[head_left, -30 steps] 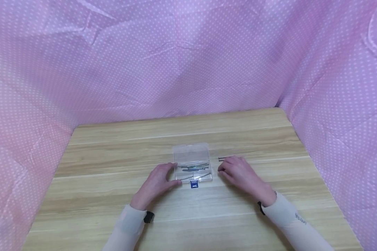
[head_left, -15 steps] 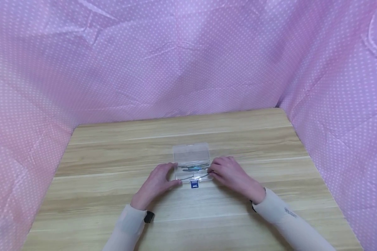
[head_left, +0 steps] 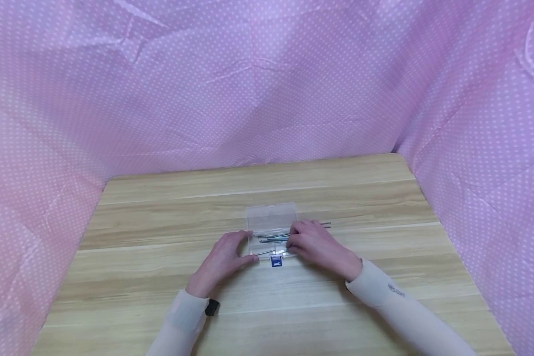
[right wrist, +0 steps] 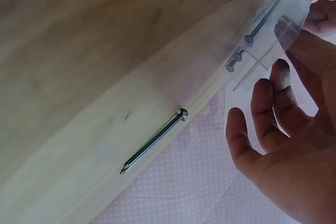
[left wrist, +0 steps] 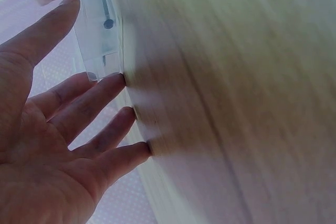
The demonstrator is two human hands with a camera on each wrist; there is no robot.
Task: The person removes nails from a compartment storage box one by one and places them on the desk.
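Observation:
A clear plastic box stands lid up on the table, with a blue latch at its front. Several steel nails lie in its compartments. My left hand touches the box's left end with thumb and fingertips; the left wrist view shows its fingers nearly straight and spread. My right hand reaches over the right end with bent fingers. Its thumb tip is close to a nail in the front compartment; whether it pinches that nail is hidden. Two nails lie together outside, right of the box.
The wooden table has pale grain and rounded far corners. Pink polka-dot cloth hangs behind it and at both sides.
My right hand has moved left from beside the two loose nails to over the box's right end. Those two nails now show behind it. The left hand has stayed at the box.

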